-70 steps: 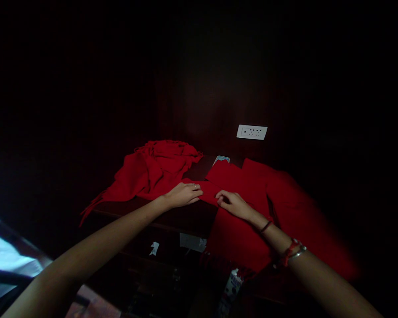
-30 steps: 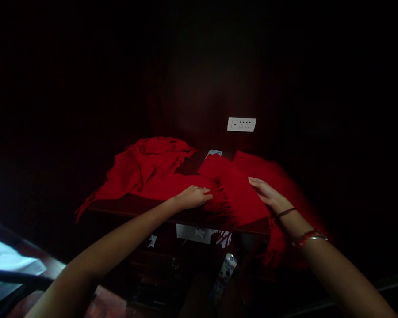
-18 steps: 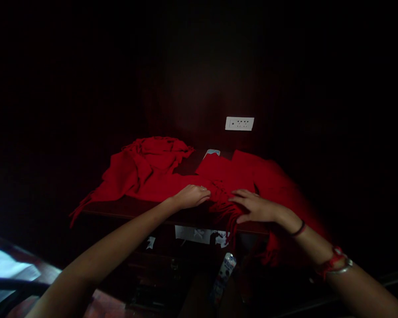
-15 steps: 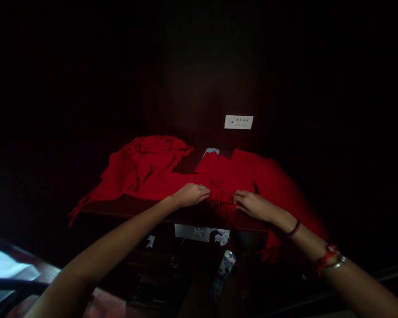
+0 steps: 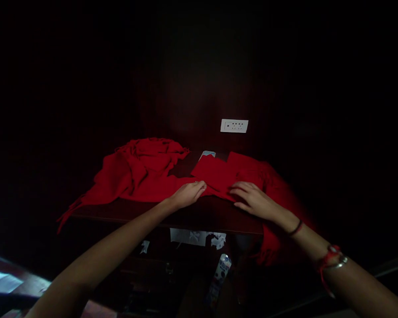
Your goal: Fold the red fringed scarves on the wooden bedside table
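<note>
A red fringed scarf (image 5: 146,170) lies across the dark tabletop (image 5: 119,211), bunched on the left and in folded layers on the right. Part of it hangs over the front edge at the right. My left hand (image 5: 189,193) is closed on the scarf's near edge at the middle, thumb and fingers pinched together. Beside it, my right hand (image 5: 252,198) is spread over the folded part, fingers apart, its fingertips at the cloth. Some of the cloth under both hands is hidden.
A white wall socket (image 5: 234,126) is on the dark wall behind. A phone (image 5: 208,154) lies partly under the scarf. Torn white paper (image 5: 189,236) clings below the table edge, and a printed carton or pack (image 5: 223,268) is lower down. Much of the surroundings is dark.
The fringe that hung between my hands at the front edge is no longer there; that end now lies turned back to the right. My right hand's fingers have spread.
</note>
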